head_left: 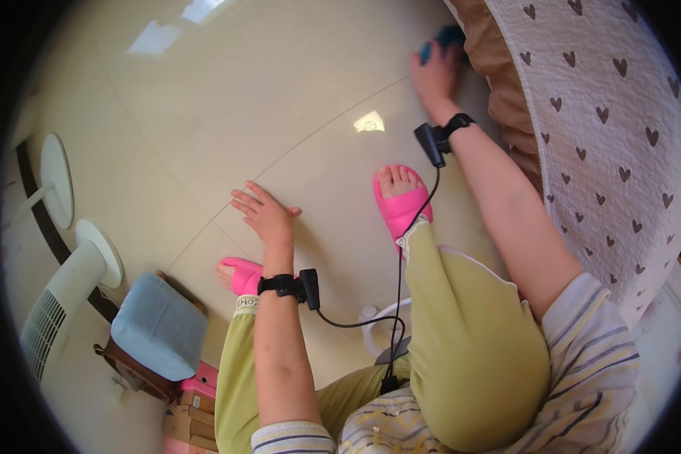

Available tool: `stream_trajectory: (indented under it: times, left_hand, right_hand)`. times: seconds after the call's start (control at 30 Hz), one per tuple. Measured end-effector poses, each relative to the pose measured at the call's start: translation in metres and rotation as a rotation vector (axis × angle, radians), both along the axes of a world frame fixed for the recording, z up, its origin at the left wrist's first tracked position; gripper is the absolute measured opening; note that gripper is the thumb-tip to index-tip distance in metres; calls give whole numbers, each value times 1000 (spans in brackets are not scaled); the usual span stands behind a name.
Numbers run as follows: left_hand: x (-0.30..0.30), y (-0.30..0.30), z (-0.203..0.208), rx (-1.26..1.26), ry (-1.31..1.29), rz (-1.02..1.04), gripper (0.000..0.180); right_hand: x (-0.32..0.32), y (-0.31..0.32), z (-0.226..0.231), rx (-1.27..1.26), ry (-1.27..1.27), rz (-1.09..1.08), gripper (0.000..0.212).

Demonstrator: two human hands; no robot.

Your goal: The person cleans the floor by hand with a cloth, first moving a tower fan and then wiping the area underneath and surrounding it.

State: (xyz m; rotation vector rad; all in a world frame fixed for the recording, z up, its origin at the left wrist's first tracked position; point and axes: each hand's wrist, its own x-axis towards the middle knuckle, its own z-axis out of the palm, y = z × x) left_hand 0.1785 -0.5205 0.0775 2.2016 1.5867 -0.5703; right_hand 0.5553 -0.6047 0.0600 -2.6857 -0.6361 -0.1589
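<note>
My right hand (434,82) reaches far forward to the floor by the hanging edge of a bed cover. Its fingers are bent round a dark teal, soft-looking thing (449,39), whose kind I cannot make out because it is blurred and partly covered by the hand. My left hand (268,219) hovers or rests over the pale tiled floor (227,129) with its fingers spread and nothing in them; whether it touches the tile is unclear. A black strap with a small black device sits on each wrist, joined by cables.
To the right hangs a white quilted cover (583,113) with brown hearts above a brown bed skirt (499,83). My feet wear pink slippers (402,212). At the left stand a light-blue padded stool (159,325), a white tower fan (64,303), a white round base (59,181) and stacked boxes (189,424).
</note>
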Motion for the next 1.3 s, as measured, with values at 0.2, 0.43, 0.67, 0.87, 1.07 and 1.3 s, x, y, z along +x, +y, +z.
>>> stream_trajectory:
  times: [0.2, 0.43, 0.67, 0.87, 1.07, 1.3]
  left_hand:
    - [-6, 1, -1, 2, 33, -12, 128]
    - [-10, -1, -7, 50, 37, -34, 130]
    - [-3, 1, 0, -2, 16, -43, 124]
    - [-8, 3, -3, 5, 18, -37, 126]
    - [-14, 4, -7, 27, 38, -80, 127]
    - [-5, 1, 3, 2, 6, -47, 124]
  right_hand:
    - [-150, 37, 6, 35, 60, 1074, 35]
    - [-143, 33, 3, -33, -5, 1039, 62]
    - [-131, 38, 5, -64, 50, 732, 54]
    - [-175, 30, 7, -101, 149, 1291, 53]
    - [-154, 28, 11, 3, 152, 787, 54]
    - [-187, 26, 9, -61, 184, 975, 55]
